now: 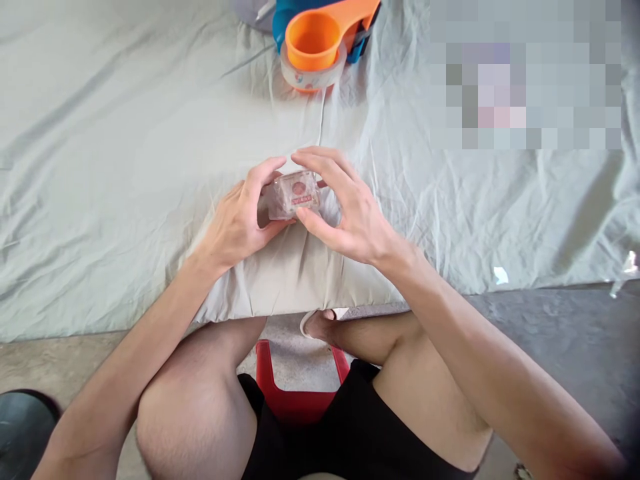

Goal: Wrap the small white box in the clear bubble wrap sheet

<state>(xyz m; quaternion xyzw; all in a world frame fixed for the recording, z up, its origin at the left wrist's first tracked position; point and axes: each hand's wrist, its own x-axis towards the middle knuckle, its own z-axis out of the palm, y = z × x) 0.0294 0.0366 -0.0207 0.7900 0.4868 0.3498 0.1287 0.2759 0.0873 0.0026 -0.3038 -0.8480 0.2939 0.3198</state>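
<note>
The left hand (240, 217) and the right hand (345, 207) meet over the middle of the frame, both closed lightly around one small wrapped packet (294, 193); the left thumb and fingers pinch its left end, while the right hand cups it from the other side, thumb beneath the near edge and fingers arched over the far one; the packet is held just above the sheet (125, 167), not resting on it.

The packet looks clear-wrapped, squarish and pale, with a round red mark and a red strip of print on its top face; it is likely light, since fingertips alone carry it; the glossy film suggests a slippery skin that would crinkle and dent under a hard squeeze, so the flat ends and side edges seem the safer places to grip; what lies inside the wrap cannot be made out.

The grey-green sheet is creased all over and covers the low surface in front of the seated person; near its far edge lies a tape dispenser (325, 33), orange and blue, with a roll of clear tape (313, 75) mounted on it; the orange round part is open and looks empty; a red stool (295, 400) shows between the person's knees; small scraps (501, 275) lie at the sheet's near right edge.
</note>
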